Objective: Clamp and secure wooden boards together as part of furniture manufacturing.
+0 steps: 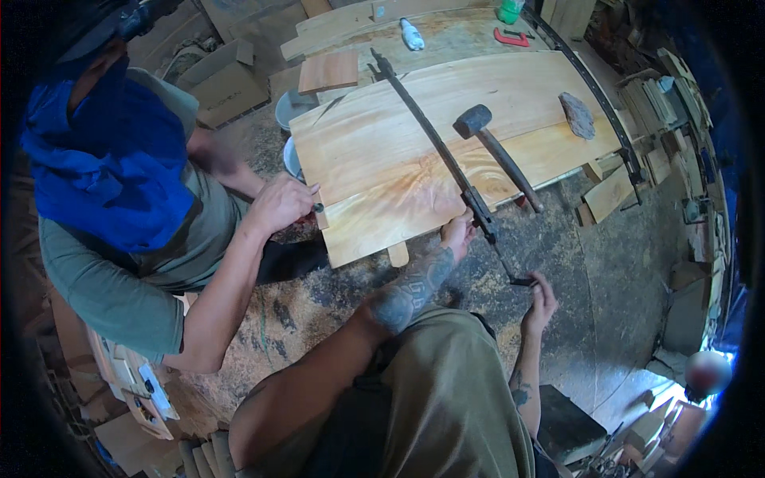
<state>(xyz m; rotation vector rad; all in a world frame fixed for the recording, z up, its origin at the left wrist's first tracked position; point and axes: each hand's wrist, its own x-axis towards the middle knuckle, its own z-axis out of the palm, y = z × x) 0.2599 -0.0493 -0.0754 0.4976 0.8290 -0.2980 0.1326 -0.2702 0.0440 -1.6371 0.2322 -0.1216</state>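
A long dark bar clamp [430,131] lies across a pale wooden panel [374,167], its screw end reaching past the panel's near edge. My left hand [457,233] is closed around the clamp's near end, right at that edge; part of its grip is hidden. Lower right, my right hand [541,303] has its fingers on the bent crank handle [522,280] at the end of the screw. On the panel lie a black-headed mallet [474,121] and a rough grey stone [577,116]. A second dark bar clamp [594,84] crosses the panel's right end.
At left sits a co-worker in a grey-green shirt [111,295], one hand [280,205] at the panel's left end. Behind the panel are a bottle [411,34], a red C-clamp [511,37] and a small board [328,72]. Stacked wood offcuts [677,111] line the right; sawdust covers the floor.
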